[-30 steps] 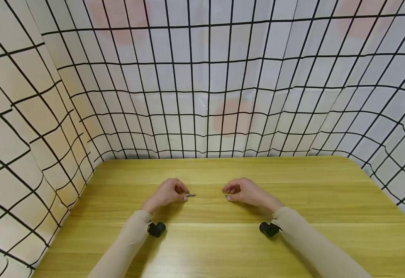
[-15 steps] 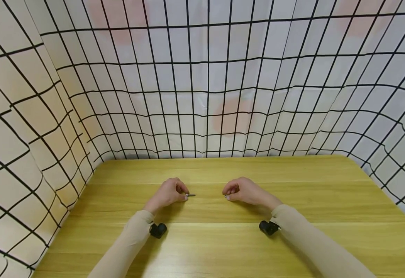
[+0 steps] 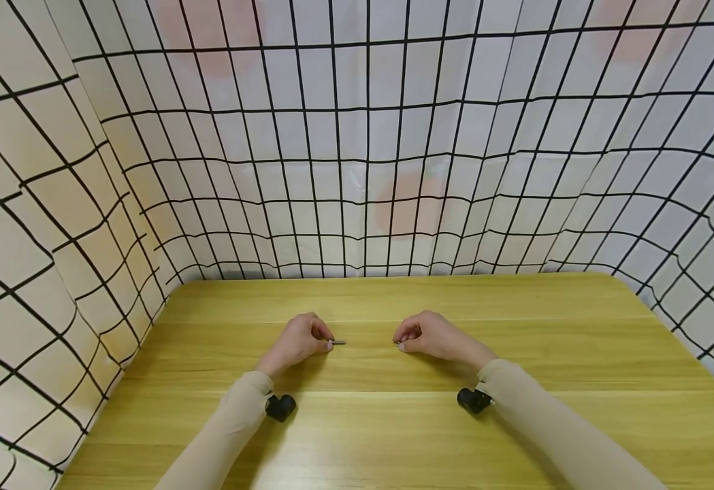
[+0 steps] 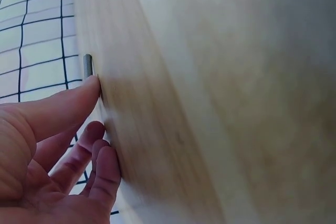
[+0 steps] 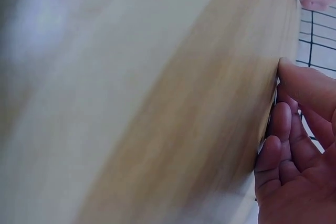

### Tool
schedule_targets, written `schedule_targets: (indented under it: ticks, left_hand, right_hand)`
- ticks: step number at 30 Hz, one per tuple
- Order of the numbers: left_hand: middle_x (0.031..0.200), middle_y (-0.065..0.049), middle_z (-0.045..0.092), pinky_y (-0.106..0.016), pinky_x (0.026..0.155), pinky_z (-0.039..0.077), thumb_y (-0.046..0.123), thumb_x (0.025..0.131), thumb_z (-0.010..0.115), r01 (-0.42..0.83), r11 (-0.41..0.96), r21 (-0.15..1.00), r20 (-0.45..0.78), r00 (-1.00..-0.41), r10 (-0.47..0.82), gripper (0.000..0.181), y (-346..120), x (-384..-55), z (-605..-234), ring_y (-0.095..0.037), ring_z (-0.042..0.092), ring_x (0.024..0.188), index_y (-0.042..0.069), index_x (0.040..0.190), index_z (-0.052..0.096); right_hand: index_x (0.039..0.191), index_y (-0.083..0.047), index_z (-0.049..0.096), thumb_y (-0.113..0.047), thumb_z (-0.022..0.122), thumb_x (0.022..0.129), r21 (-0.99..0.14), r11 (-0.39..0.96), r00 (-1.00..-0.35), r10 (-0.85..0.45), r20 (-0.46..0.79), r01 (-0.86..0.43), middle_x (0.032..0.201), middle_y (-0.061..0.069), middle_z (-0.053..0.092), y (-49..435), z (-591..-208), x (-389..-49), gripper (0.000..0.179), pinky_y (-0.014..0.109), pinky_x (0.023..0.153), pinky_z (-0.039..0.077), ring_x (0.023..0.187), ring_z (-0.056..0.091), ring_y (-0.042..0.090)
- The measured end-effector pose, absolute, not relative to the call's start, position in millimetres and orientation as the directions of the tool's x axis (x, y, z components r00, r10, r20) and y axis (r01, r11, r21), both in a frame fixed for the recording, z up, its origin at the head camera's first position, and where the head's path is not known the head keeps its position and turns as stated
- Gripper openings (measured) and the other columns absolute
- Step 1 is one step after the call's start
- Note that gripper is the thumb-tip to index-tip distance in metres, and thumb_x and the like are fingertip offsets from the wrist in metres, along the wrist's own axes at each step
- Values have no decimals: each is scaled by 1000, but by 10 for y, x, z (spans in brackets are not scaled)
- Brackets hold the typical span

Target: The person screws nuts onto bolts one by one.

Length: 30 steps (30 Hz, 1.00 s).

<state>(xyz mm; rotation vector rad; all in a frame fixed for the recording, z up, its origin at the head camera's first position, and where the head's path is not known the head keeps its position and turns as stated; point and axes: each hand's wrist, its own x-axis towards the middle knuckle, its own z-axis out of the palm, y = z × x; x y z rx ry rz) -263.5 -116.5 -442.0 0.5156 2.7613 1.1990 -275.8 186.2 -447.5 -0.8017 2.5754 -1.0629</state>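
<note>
Head view: left hand (image 3: 300, 338) pinches bolt (image 3: 339, 342), long axis pointing across worktop (image 3: 369, 425) at right hand (image 3: 429, 335), which pinches small metal piece (image 3: 397, 344); gap between, hands level. Left wrist: bolt's threaded end (image 4: 87, 66) juts past thumb (image 4: 79, 97). Right wrist: fingers (image 5: 280, 121) hide small metal piece.

A thin grey bolt (image 3: 339, 342), with thread on its shaft, is pinched in the left hand (image 3: 297, 340) and points toward the right hand (image 3: 434, 335), which pinches a very small metal piece (image 3: 398, 344), mostly hidden.
</note>
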Motion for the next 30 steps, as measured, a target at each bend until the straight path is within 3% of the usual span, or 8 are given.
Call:
schedule_targets:
  ticks: [9, 19, 30]
  left_hand:
    - [89, -4, 63, -32, 70, 44, 3, 84, 77, 233, 606, 761, 51, -952, 302, 5, -1179, -2616, -4433, -16, 54, 77, 1, 84, 73]
    - [81, -2, 63, -28, 61, 44, 6, 86, 76, 241, 581, 777, 123, -964, 236, 4, -1189, -2586, -4367, -15, 54, 68, 6, 88, 73]
    - [91, -1, 65, -39, 76, 46, 8, 88, 74, 346, 593, 727, 265, -938, 222, 5, -1152, -2539, -4214, -26, 57, 90, 6, 92, 72]
  right_hand:
    - [95, -14, 74, -8, 72, 90, -714, 581, -822, -569, -13, -391, 85, -5, 67, 1857, -4500, -2758, 8, 30, 72, 48, 77, 58, 14]
    - [94, -14, 74, -9, 71, 91, -718, 578, -823, -568, -11, -389, 85, -5, 67, 1854, -4487, -2757, 7, 31, 72, 48, 77, 57, 15]
    - [94, -14, 73, -9, 71, 91, -713, 580, -823, -568, -8, -393, 84, -5, 66, 1851, -4505, -2764, 7, 30, 72, 48, 77, 57, 15]
